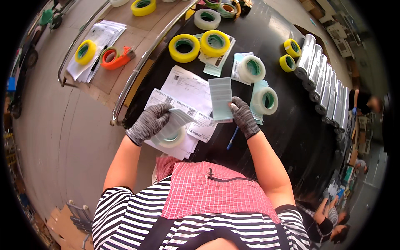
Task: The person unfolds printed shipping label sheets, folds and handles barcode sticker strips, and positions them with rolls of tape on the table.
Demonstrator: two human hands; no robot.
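Note:
My left hand [150,122], in a grey knit glove, grips a curved stack of pale label sheets [175,123] above a clear tape roll [173,139]. My right hand [243,118], also gloved, pinches the lower right corner of a pale green label sheet [221,98] lying on the black table [291,133]. Printed white papers [187,89] with barcodes lie under and between both hands. A blue pen [232,138] rests on the table just below my right hand.
Two yellow tape rolls [200,45] and two clear ones [258,83] lie beyond the papers. A row of silvery wrapped tubes [325,85] lines the right side. A wooden cart [121,46] at the left carries papers, tape and an orange dispenser. Another person's hand [325,216] shows at lower right.

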